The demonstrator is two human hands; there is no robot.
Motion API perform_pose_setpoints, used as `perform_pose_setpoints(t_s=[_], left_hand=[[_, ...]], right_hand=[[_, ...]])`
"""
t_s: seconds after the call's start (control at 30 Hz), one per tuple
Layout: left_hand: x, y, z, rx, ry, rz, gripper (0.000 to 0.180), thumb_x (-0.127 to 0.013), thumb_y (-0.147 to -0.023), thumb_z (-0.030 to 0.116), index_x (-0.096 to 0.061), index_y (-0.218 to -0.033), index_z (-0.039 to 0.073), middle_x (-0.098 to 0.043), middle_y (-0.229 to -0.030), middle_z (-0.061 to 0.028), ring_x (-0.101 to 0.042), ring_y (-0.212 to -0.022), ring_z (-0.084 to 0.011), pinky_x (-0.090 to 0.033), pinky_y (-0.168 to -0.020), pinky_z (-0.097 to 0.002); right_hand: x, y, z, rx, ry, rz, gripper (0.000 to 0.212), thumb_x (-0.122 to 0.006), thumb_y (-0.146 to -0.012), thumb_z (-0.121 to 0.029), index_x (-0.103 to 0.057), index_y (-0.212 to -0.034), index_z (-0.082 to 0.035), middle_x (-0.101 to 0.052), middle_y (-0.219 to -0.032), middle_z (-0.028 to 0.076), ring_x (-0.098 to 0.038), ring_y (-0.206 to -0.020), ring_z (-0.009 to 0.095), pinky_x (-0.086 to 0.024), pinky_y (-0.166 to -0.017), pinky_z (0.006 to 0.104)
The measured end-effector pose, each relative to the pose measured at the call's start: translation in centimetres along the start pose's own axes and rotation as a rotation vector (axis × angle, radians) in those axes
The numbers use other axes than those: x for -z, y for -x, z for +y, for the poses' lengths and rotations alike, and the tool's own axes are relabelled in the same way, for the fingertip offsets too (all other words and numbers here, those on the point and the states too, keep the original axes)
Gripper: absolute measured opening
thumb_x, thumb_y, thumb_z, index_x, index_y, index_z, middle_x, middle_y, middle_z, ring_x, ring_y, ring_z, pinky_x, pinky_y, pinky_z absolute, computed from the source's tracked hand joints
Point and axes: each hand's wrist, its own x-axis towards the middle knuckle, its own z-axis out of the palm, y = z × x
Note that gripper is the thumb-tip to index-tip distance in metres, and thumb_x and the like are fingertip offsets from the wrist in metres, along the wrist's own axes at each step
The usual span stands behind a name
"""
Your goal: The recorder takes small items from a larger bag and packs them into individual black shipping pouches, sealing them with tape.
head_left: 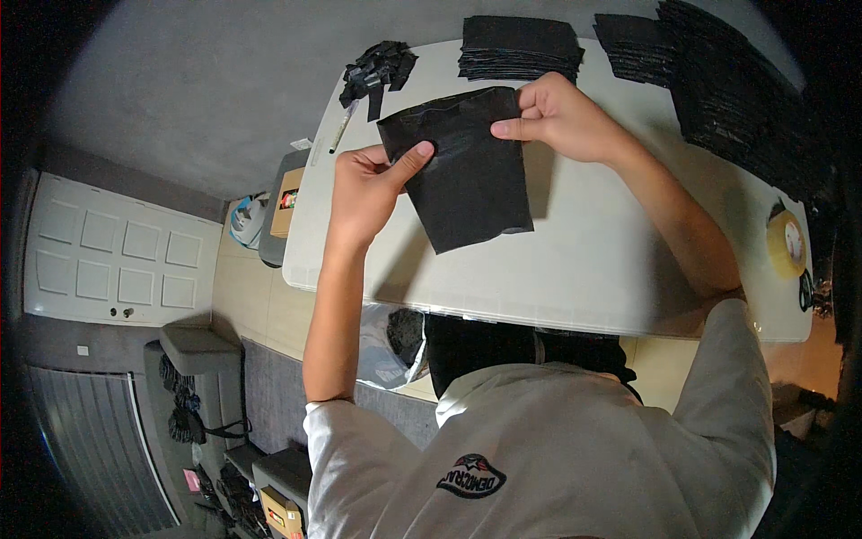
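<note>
Above the white table (pixel 597 256) I hold up a flat black rectangular piece (pixel 476 193), pouch-like; whether it is cloth or plastic I cannot tell. My left hand (pixel 373 184) is closed on its left edge, thumb pressed on the face and fingers behind. At the upper right corner my right hand (pixel 557 117) pinches it between thumb and fingers. The piece hangs slightly tilted, and a thin pale line runs near its top edge. Beyond it lies a neat stack of similar black pieces (pixel 521 49).
Taller black stacks (pixel 736 99) fill the far right. At the far left are a heap of black strips (pixel 382 67) and a pen (pixel 342 128). A yellowish tape roll (pixel 787 244) sits near the right edge. Below the table's front edge is a clear plastic bag (pixel 382 346).
</note>
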Motion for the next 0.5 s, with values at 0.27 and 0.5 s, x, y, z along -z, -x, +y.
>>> perform_pose_setpoints(t_s=[0.27,0.5], left_hand=[[0.7,0.0,0.8,0.146,0.093,-0.086,0.027,-0.079,-0.094,0.024,-0.077,-0.083,-0.001,-0.072,-0.076,-0.0039,-0.067,-0.069,-0.0092,-0.058,-0.068,-0.0271],[0.7,-1.5,-1.3,-0.077,-0.17,-0.051,0.017,-0.078,-0.092,0.014,-0.079,-0.102,0.0,-0.072,-0.083,-0.003,-0.061,-0.069,-0.0125,-0.054,-0.069,-0.0304]], right_hand=[[1.4,0.4,-1.2,-0.038,0.126,-0.087,0.035,-0.082,-0.088,-0.024,-0.066,-0.069,0.0,-0.063,-0.063,0.002,-0.051,-0.058,0.004,-0.042,-0.054,0.0266],[-0.6,-0.3,1.9,0.2,0.261,0.309,0.018,-0.08,-0.083,-0.018,-0.074,-0.086,-0.001,-0.074,-0.076,0.012,-0.071,-0.066,0.023,-0.056,-0.068,0.0352]])
